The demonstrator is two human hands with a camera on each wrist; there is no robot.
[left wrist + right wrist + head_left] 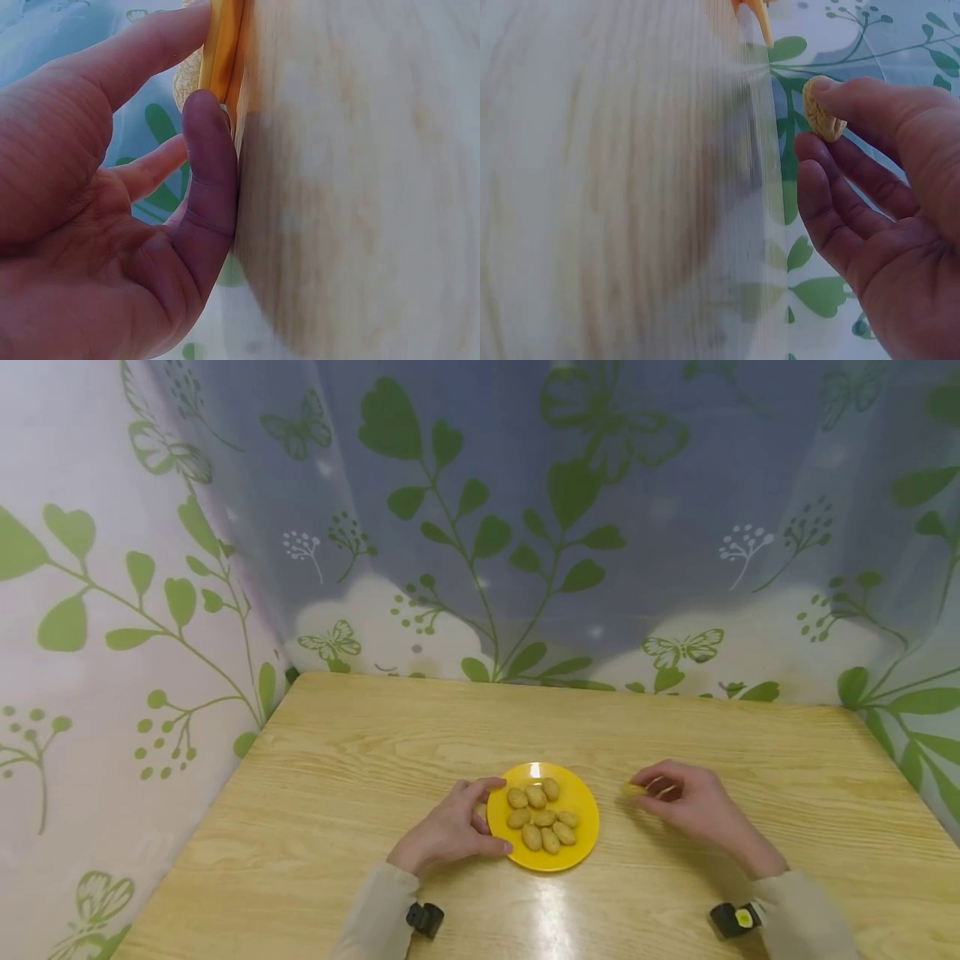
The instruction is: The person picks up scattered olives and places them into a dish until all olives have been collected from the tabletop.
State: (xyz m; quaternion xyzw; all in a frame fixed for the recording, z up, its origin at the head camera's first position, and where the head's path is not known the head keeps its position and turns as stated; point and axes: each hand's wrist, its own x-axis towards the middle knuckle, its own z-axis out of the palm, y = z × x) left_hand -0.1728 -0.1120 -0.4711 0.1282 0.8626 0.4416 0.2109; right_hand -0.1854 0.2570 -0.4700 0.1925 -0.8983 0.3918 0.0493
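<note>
A round yellow plate (581, 797) lies on the table and bears several small tan oval pieces (536, 796), like nuts or baby potatoes. My left hand (453, 828) holds the plate by its left side, thumb at the near rim and forefinger at the far rim. In the left wrist view the plate's edge (221, 56) shows between thumb and curled fingers. To the right of the plate, my right hand (693, 802) pinches one tan oval piece (823, 112) with a wrinkled surface between thumb and fingertips, apart from the plate.
The wooden table (360, 735) reaches back to a curtain (480, 602) printed with leaves and butterflies. A similar patterned cloth (112, 693) hangs at the left. Each wrist wears a small black camera (425, 919).
</note>
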